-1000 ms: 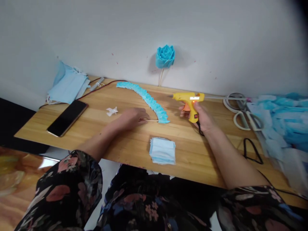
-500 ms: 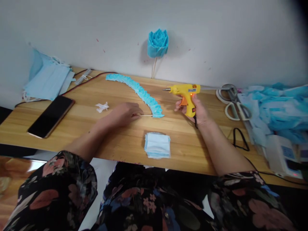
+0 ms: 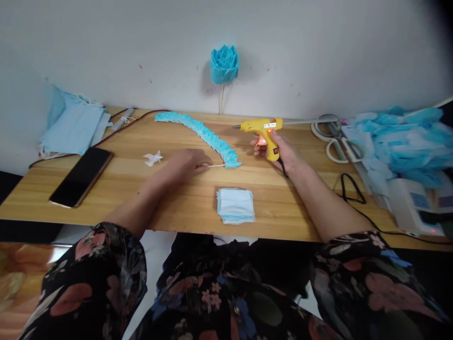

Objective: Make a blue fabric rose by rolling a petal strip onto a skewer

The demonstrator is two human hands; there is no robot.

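Pinched in my left hand (image 3: 187, 165) is a thin wooden stick (image 3: 216, 165), lying low over the table. Its far end meets the near end of a curved strip of overlapping folded blue pieces (image 3: 203, 134), which runs back toward the wall. My right hand (image 3: 283, 153) is wrapped round the grip of a yellow glue gun (image 3: 264, 126), its orange trigger under my fingers. The nozzle points left, behind the strip's near end and apart from it. A clear glue stick (image 3: 304, 121) pokes out of the gun's rear.
Squares cut from masks (image 3: 236, 205) lie stacked near the table's front edge. A blue flower (image 3: 224, 65) on a stick leans by the wall. At left are a phone (image 3: 82, 178) and face masks (image 3: 71, 120); at right, scissors (image 3: 339, 146), blue scraps (image 3: 399, 137) and a white device (image 3: 412, 205).
The camera view has shifted slightly. Both hands keep their holds on the stick and the glue gun, with little movement over the table.
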